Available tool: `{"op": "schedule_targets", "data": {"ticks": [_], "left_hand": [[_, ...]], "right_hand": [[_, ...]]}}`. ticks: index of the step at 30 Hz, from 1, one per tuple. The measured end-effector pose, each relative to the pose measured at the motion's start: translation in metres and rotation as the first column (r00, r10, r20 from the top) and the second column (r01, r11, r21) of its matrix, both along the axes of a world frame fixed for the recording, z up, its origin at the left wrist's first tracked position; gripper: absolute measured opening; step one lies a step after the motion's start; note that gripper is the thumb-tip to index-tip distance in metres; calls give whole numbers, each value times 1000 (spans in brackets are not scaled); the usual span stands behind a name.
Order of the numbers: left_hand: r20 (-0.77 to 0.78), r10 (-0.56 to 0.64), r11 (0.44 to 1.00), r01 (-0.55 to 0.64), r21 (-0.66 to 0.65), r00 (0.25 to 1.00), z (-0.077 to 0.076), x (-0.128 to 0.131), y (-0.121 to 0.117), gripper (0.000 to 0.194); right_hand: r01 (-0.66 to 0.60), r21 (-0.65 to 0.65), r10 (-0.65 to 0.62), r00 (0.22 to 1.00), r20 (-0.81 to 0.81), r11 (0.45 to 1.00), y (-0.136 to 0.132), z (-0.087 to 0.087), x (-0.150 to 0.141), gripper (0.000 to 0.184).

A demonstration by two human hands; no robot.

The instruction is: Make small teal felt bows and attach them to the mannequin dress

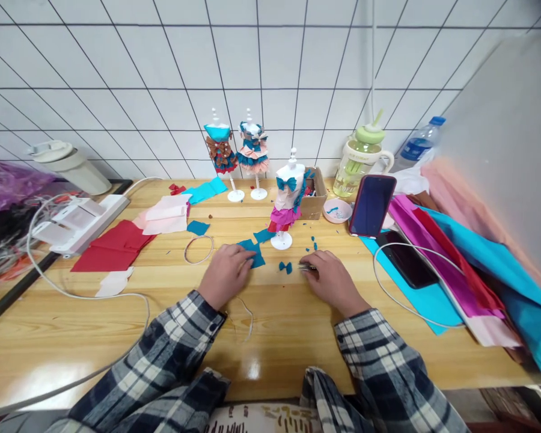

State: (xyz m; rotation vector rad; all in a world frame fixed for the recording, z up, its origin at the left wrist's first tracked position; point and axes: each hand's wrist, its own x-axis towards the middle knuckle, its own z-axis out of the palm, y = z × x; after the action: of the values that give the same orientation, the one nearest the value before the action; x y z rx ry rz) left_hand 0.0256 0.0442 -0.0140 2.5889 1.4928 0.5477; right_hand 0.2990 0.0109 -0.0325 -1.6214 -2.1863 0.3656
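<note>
My left hand (228, 273) rests on the table, its fingers stretched over the left edge of a flat teal fabric piece (258, 258). My right hand (333, 279) is closed round a small metal tool (305, 266), mostly hidden by the fingers; its kind does not show clearly. Between the hands lies a small teal bow (285, 267). Just behind stands a white mini dress form (293, 180) wearing a teal bow, a pink-magenta skirt and red trim. Another teal piece (264, 235) lies by its base. A loose thread (251, 319) lies in front of my left hand.
Two dressed mini forms (217, 150) (252, 150) stand near the wall. A cardboard box (313, 204), pink dish (337, 210), propped phone (372, 204) and green-lidded jug (359, 159) are behind. Coloured fabric (433, 300) fills the right; red cloth (112, 245) and a power strip (90, 225) lie left.
</note>
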Motion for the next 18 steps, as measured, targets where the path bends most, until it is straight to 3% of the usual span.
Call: {"op": "schedule_targets", "data": {"ticks": [4,8,12,18], "left_hand": [[1,-45,994,45,-100,999,-7,36,7,28],[-32,28,983,-34,-182,999,-15,58,14,26],[-1,90,960,-87,-265,996,-17,68,17,22],[23,72,952,-62,-301,997,-16,69,16,15]], "right_hand": [[27,-13,-27,1000,8,1000,1,-1,0,16],[79,-2,-79,994,72,997,1,1,-8,13],[114,14,-115,986,121,993,1,2,-16,9],[96,-3,-95,993,70,995,5,-3,-18,8]]}}
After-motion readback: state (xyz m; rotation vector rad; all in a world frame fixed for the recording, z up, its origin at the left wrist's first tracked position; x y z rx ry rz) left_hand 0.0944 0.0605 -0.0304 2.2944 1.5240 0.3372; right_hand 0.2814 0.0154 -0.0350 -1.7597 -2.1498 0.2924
